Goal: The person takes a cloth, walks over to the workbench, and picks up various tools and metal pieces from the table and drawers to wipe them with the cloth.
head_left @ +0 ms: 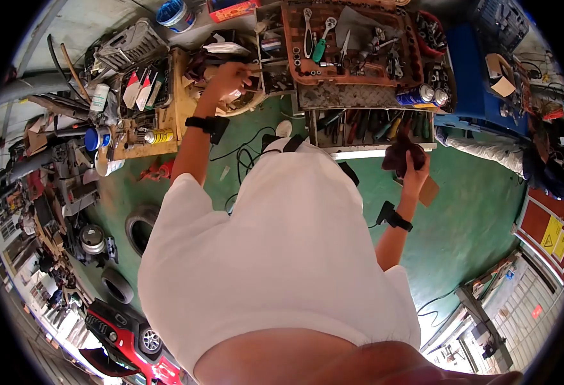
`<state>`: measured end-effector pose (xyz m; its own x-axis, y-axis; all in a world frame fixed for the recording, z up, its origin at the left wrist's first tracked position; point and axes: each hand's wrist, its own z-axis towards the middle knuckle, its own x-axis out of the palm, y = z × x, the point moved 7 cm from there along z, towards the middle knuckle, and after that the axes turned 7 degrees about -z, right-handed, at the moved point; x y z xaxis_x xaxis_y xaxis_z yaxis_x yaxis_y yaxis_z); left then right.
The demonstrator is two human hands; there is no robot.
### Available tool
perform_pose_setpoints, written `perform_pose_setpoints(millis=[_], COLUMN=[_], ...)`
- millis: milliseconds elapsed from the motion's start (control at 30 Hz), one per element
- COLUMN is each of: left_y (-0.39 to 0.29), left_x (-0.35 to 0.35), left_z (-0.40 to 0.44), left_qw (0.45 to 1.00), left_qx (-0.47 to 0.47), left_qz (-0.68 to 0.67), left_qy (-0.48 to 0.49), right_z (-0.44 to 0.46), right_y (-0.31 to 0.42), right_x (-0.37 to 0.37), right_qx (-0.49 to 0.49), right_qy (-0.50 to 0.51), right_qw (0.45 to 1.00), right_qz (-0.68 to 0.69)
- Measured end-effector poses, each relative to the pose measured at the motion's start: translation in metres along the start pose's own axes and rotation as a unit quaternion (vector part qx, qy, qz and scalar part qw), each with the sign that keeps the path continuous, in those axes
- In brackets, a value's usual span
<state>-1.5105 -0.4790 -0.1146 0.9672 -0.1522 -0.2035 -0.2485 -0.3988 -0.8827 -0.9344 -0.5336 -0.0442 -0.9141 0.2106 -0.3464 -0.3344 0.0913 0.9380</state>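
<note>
Green-painted workshop floor (461, 215); crumpled dark-maroon cloth (395, 157) taken up, gripped in my right hand (416, 169) near an open, pale-fronted drawer (373, 154). Whether my left hand (232, 79), at a round pale-rimmed container (255, 101), grips anything is unclear; likewise what remains.

Maroon cloth (394, 158), white shirt (288, 256); green floor (468, 205)

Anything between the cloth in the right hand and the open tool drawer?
Nothing visible. The dark red cloth, held in the right hand, overlaps the tool drawer at its front edge in this view; can't tell if they touch.
</note>
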Motion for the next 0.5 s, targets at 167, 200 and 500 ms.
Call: perform_pose_setpoints(millis=[167, 200, 500], left_y=[0.034, 0.036, 0.087], left_x=[-0.012, -0.008, 0.005], left_z=[0.054, 0.059, 0.155], left_qw=[0.994, 0.995, 0.983], left_qx=[-0.066, -0.066, -0.073], left_qz=[0.023, 0.022, 0.163], left_qy=[-0.080, -0.076, -0.035], right_z=[-0.027, -0.034, -0.090], right_y=[-0.023, -0.026, -0.084], right_x=[0.021, 0.028, 0.022], right_qx=[0.026, 0.034, 0.061], right_qy=[0.061, 0.097, 0.069], right_qw=[0.983, 0.971, 0.970], right_qz=[-0.171, -0.215, -0.227])
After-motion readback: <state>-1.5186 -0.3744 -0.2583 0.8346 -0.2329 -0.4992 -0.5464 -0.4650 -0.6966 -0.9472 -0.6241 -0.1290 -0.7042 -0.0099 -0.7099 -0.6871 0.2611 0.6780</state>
